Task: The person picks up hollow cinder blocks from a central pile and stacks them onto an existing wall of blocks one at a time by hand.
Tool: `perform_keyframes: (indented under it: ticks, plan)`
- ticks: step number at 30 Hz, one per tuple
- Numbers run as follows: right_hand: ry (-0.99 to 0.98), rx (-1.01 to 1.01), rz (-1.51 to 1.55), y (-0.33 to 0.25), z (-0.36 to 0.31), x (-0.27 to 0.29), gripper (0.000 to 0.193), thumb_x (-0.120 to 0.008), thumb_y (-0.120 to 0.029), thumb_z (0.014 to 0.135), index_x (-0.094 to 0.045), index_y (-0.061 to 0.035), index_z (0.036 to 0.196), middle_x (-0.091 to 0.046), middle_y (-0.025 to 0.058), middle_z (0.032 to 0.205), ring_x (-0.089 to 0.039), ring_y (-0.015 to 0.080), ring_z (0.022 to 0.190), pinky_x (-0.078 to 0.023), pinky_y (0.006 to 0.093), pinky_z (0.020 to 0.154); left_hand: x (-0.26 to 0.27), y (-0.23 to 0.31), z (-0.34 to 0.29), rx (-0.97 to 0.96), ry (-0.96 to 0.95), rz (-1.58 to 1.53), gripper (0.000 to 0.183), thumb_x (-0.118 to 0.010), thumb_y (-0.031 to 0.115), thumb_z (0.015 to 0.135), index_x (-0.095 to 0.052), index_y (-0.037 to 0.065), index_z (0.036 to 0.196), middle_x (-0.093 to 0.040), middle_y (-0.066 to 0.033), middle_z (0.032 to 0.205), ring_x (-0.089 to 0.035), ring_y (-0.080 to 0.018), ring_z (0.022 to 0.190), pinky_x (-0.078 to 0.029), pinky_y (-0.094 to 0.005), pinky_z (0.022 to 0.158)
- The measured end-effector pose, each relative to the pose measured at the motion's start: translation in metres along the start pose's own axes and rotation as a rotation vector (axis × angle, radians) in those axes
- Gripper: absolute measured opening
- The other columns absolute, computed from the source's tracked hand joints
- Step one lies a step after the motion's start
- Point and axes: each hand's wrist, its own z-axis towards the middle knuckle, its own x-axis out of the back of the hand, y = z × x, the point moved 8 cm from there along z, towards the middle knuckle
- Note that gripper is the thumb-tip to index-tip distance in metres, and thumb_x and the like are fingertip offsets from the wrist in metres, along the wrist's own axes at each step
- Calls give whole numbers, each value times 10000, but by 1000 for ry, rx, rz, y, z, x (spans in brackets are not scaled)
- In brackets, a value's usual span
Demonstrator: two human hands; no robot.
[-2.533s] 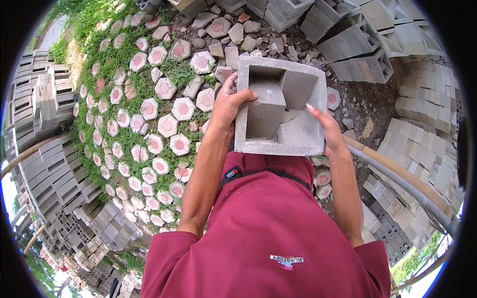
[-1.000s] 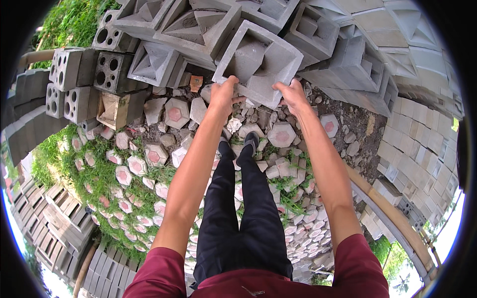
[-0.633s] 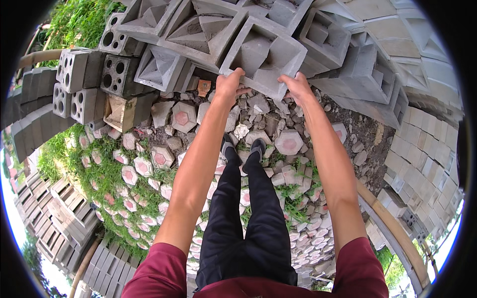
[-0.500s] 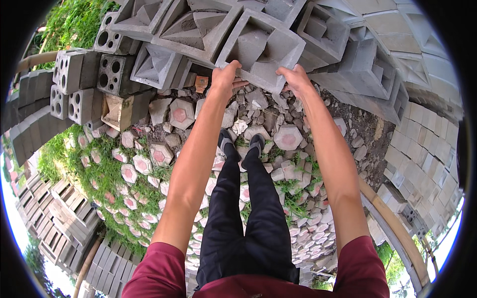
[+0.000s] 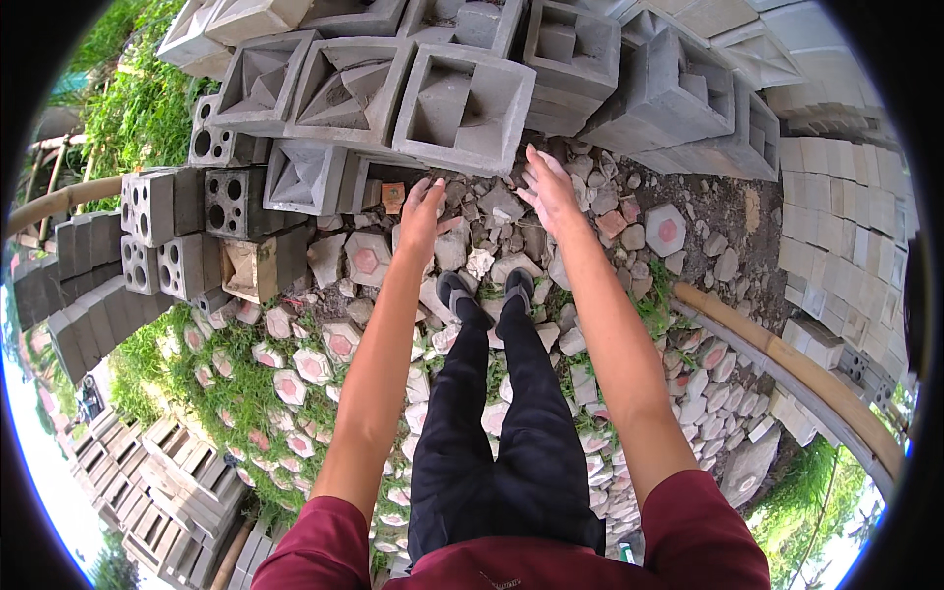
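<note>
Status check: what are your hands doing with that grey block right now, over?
Both hands open, off the block: left hand, right hand. Grey concrete block sits on the stack. Rubble underfoot.

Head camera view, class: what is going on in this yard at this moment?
A person in a dark red shirt stands on broken paving stones, facing a stack of grey concrete ventilation blocks. The nearest hollow square block sits on the stack. Both hands are open and empty just below it: the left hand and the right hand touch nothing. To the left stand blocks with round holes, and a bamboo pole runs along the right.
</note>
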Motion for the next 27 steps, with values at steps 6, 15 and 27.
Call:
perform_keyframes:
  ticks: [6,15,27]
  plan:
    - [83,-208,105,130,-124,71,417,-579,-347,956,-542,-12,1200,-636,167,1157,-625,266,1052,-489,408,902,18,-99,-76,171,-34,421,667,-624,337,918,-337,34,1438,-436,-154,1418,-442,-273,1296,-491,-454,927]
    - [378,-62,146,204,-294,185,310,-592,-268,955,-572,-11,1128,-690,111,1011,-660,183,890,-513,296,766,-41,-167,-212,-143,-391,758,535,-644,193,914,-438,-44,1347,-568,-192,1281,-552,-247,1190,-428,-353,993]
    - [581,381,350,293,-555,295,329,-591,-297,964,-579,5,1093,-676,82,990,-651,154,871,-508,283,774,-150,-259,-416,-333,-708,914,445,-572,167,959,-444,-50,1325,-571,-154,1274,-555,-204,1141,-473,-307,907]
